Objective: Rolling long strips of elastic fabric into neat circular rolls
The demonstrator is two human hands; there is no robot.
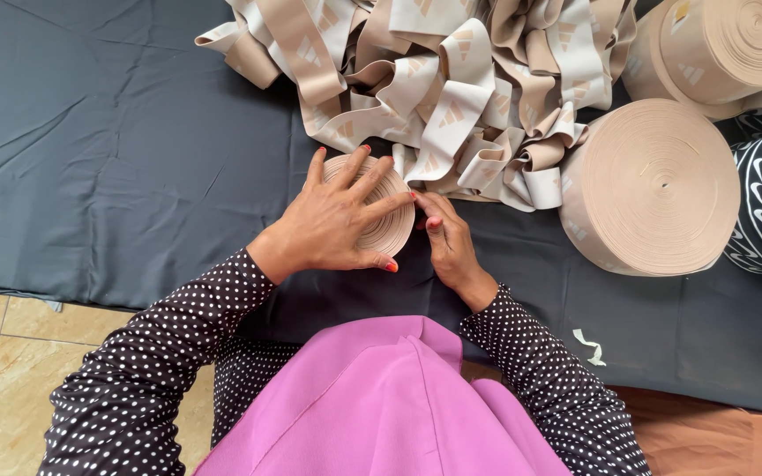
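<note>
I press my left hand [332,220], fingers spread flat, on the small beige band roll [381,207] lying on the dark cloth [116,159]; my right hand [447,242] pinches its edge beside the loose band heap [451,88].

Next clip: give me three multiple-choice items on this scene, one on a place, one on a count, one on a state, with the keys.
1. Where does the left hand rest?
A. flat on the small roll
B. on the floor tiles
C. on a big roll

2. How many big beige rolls lie at right?
A. one
B. two
C. four

3. What state is the band pile in?
A. wound tight
B. loose and tangled
C. folded in a stack

Keys: 1 A, its fingers spread across the roll's face; 2 B, one is near, one lies behind it; 3 B, loops of band overlap in all directions.
</note>
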